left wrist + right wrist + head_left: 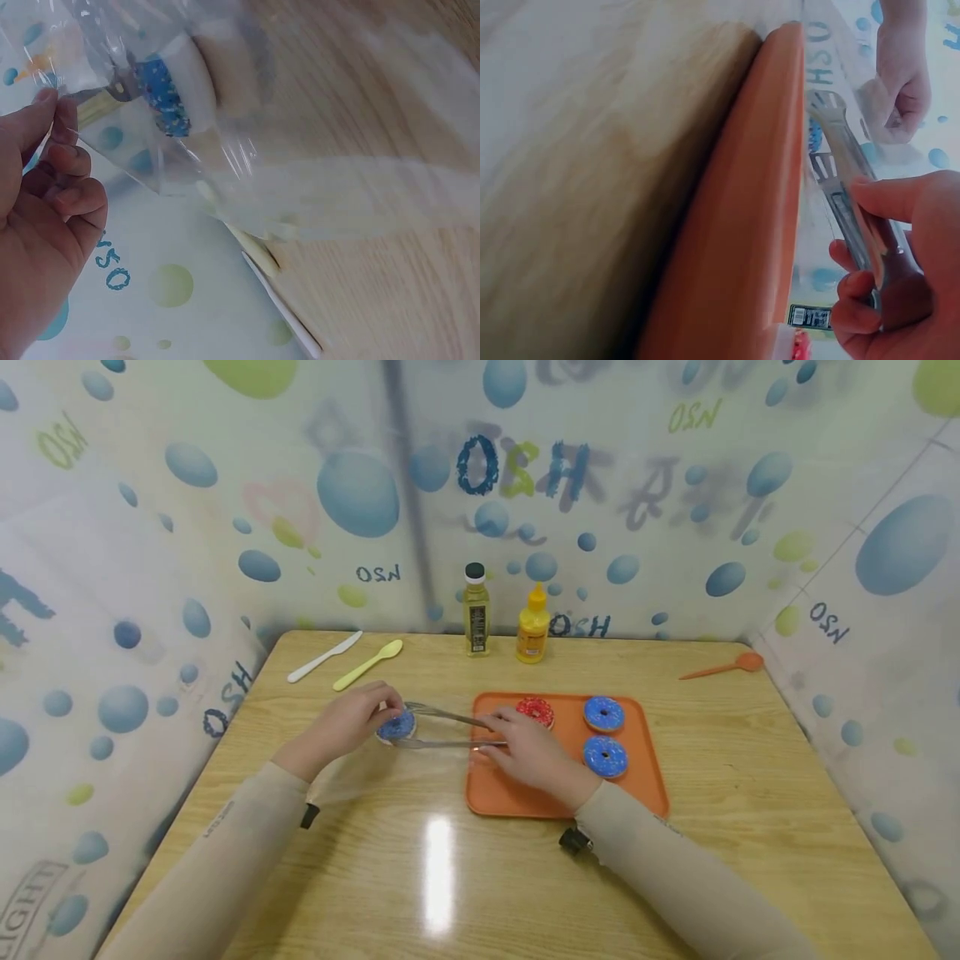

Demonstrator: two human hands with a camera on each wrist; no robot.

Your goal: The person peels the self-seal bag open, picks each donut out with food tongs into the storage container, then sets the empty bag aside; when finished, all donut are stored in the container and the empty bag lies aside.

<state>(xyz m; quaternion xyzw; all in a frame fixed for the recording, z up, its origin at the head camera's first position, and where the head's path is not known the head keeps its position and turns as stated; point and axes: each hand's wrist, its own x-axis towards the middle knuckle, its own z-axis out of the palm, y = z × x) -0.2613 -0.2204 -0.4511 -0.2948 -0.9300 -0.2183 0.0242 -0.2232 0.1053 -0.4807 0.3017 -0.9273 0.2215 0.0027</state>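
My left hand (348, 724) pinches the edge of a clear plastic bag (300, 195) between thumb and fingers. Through the film, a toy donut with blue sprinkled icing (397, 727) shows at the bag; its pale side (192, 86) is visible in the left wrist view. Metal tongs (448, 718) are gripped by my right hand (534, 747), over the left part of an orange tray (525, 797). The tong arms stand apart, their ends at either side of the donut; whether they touch it I cannot tell.
On the tray sit a red donut (536, 712) and two blue donuts (604, 714). An oil bottle (476, 614) and a yellow squeeze bottle (532, 631) stand behind. A white knife (326, 657) and yellow-green spoon (367, 665) lie left; an orange spoon (723, 666) lies far right.
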